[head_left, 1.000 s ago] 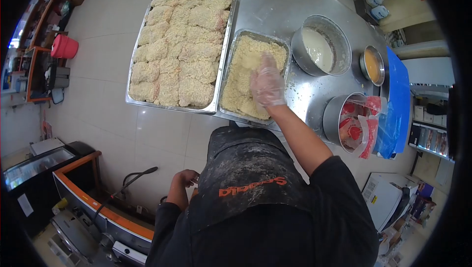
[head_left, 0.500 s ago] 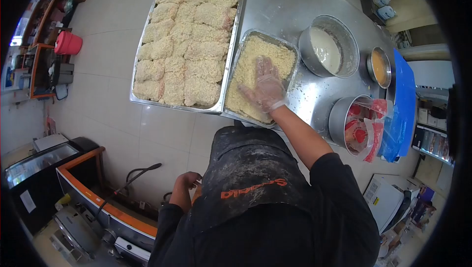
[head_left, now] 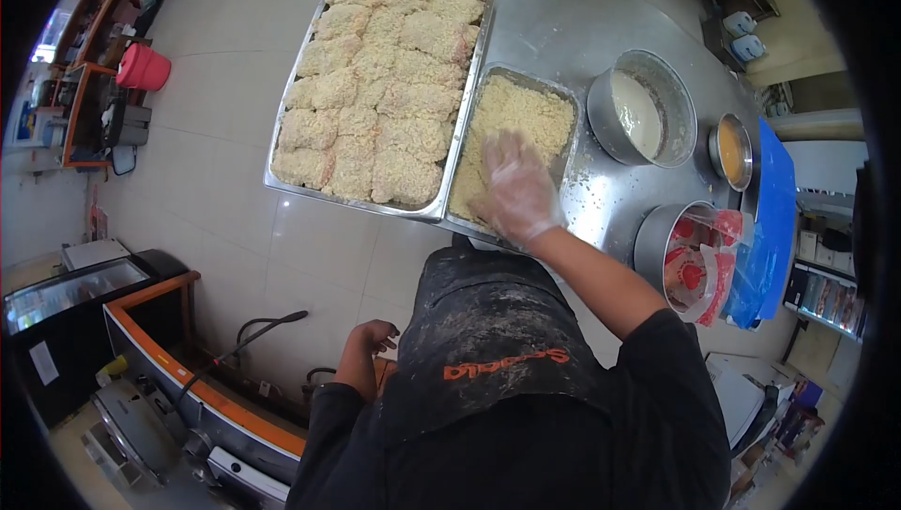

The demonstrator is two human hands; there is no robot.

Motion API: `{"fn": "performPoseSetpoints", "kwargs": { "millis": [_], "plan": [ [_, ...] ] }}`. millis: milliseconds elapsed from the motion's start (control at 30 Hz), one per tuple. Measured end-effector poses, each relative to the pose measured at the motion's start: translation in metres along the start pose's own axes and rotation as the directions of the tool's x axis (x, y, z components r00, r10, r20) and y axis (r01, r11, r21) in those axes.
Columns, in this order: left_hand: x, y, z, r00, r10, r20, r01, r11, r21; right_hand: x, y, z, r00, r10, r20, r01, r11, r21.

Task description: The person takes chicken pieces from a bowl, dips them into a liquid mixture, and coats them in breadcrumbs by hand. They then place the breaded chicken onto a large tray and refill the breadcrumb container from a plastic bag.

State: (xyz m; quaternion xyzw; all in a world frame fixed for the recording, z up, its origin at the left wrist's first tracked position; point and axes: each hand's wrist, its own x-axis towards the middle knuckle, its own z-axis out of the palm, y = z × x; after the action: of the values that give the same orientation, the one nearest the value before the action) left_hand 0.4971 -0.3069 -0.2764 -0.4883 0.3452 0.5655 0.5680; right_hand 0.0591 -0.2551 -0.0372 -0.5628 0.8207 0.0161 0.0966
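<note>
My right hand (head_left: 518,186), in a clear plastic glove, lies over the near part of a metal tray of pale breadcrumbs (head_left: 519,106). Its fingers stretch out across the crumbs and nothing is gripped in it. Left of this tray, touching or nearly so, is a large deep pan (head_left: 354,198) heaped with rows of crumb-coated pieces (head_left: 375,88). My left hand (head_left: 377,334) is bare and hangs low beside the apron (head_left: 497,308), away from the table, its fingers loosely bent and holding nothing.
On the steel table (head_left: 554,3), a round pan of whitish batter (head_left: 638,116) stands right of the crumbs. Beyond it sits a bowl of orange liquid (head_left: 730,151). Nearer is a round pan with red-and-clear plastic bags (head_left: 690,261), beside blue plastic (head_left: 771,219). An orange-edged counter (head_left: 206,379) stands lower left.
My right hand has drawn back slightly toward me over the crumbs. The left hand has swung a little outward from the apron, its fingers now more visible. The whole view has shifted slightly.
</note>
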Motion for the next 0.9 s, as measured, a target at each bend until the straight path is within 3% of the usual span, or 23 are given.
{"fn": "performPoseSetpoints", "kwargs": {
  "millis": [33, 133, 233, 367, 400, 467, 567, 633, 700, 767, 900],
  "plan": [
    [-0.001, 0.002, 0.002, 1.0, -0.011, -0.009, 0.011, 0.999, 0.032, -0.006, -0.01, 0.007, 0.994, 0.091, -0.055, -0.083, 0.988, 0.129],
    [0.0, 0.004, 0.003, 1.0, -0.011, -0.008, 0.012, 0.999, 0.048, 0.014, -0.005, 0.028, 0.997, -0.01, -0.072, 0.001, 0.992, -0.124],
    [0.005, -0.006, 0.005, 1.0, -0.022, 0.0, 0.022, 1.0, 0.019, 0.023, 0.008, 0.017, 0.995, -0.048, -0.086, 0.047, 0.999, -0.012],
    [0.015, -0.016, 0.005, 0.998, -0.022, 0.066, 0.022, 1.0, 0.004, 0.039, 0.044, 0.001, 0.999, 0.04, -0.016, -0.031, 0.929, 0.37],
    [0.014, -0.02, 0.008, 0.999, 0.027, 0.034, -0.027, 1.0, 0.014, 0.043, 0.058, -0.02, 0.997, 0.079, 0.02, -0.078, 0.867, 0.491],
    [0.002, -0.025, 0.021, 0.992, 0.124, -0.025, -0.123, 0.992, 0.037, 0.058, 0.09, -0.051, 0.99, -0.042, 0.138, -0.022, 0.901, 0.433],
    [0.018, -0.039, 0.034, 0.994, 0.099, -0.034, -0.101, 0.991, -0.082, 0.068, 0.117, -0.097, 0.821, -0.162, 0.547, -0.265, 0.741, 0.617],
    [0.032, -0.055, 0.043, 0.979, 0.203, -0.031, -0.201, 0.979, 0.042, 0.077, 0.133, -0.075, 0.903, -0.161, 0.399, -0.131, 0.78, 0.612],
    [0.034, -0.069, 0.065, 0.971, 0.222, -0.086, -0.224, 0.974, -0.021, 0.094, 0.16, -0.031, 0.955, -0.195, 0.222, 0.048, 0.845, 0.533],
    [-0.011, -0.054, 0.102, 0.97, 0.144, -0.197, -0.194, 0.946, -0.261, 0.094, 0.153, -0.018, 0.918, -0.204, 0.339, 0.093, 0.944, 0.316],
    [-0.01, -0.08, 0.142, 0.97, 0.167, -0.18, -0.201, 0.961, -0.191, 0.077, 0.128, -0.008, 0.867, -0.22, 0.448, 0.228, 0.973, 0.038]
  ]
}}
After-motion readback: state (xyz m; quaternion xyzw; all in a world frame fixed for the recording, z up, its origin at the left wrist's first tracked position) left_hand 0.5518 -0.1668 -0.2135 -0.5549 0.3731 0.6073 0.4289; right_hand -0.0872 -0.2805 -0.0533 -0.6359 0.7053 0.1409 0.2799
